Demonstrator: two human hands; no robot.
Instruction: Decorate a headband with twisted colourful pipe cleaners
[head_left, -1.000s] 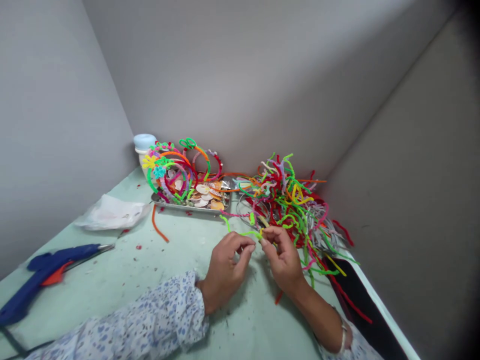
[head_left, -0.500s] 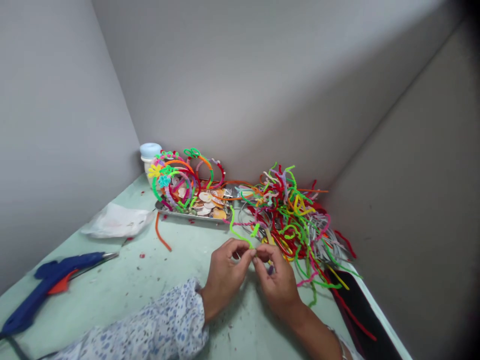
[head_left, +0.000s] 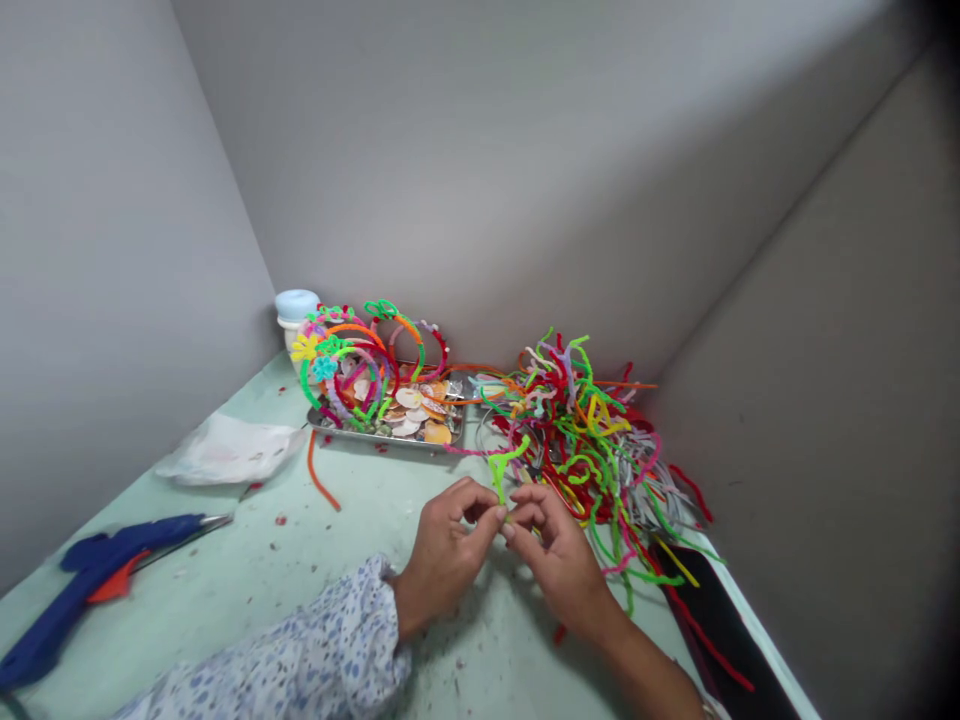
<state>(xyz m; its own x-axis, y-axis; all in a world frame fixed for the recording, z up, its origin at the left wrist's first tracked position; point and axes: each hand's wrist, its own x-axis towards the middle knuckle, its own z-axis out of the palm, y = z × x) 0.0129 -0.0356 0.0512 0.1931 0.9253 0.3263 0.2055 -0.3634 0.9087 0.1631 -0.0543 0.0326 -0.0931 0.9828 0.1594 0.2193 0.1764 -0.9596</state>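
A bright lime-green pipe cleaner (head_left: 501, 470) stands up from between my fingertips, its upper part bent into a small fork. My left hand (head_left: 454, 545) pinches its lower end between thumb and forefinger. From the right, my right hand (head_left: 559, 560) meets it, closed on the same green piece, with thumb and forefinger almost touching the left thumb. The lowest bit of the piece is hidden by the fingers. Behind the hands lies a tangled heap of colourful pipe cleaners (head_left: 592, 425).
A metal tray (head_left: 390, 437) holds shell-like pieces and colourful decorated hoops (head_left: 345, 370). Left of it are a blue-lidded jar (head_left: 297, 305), a plastic bag (head_left: 232, 450), an orange pipe cleaner (head_left: 321, 475) and a blue glue gun (head_left: 97, 570). A dark flat object (head_left: 720, 625) lies at the right edge.
The green piece's long strand, which stretched up-left toward the tray, now stands folded into a fork above my fingers. My hands stay close together, the right one slightly lower.
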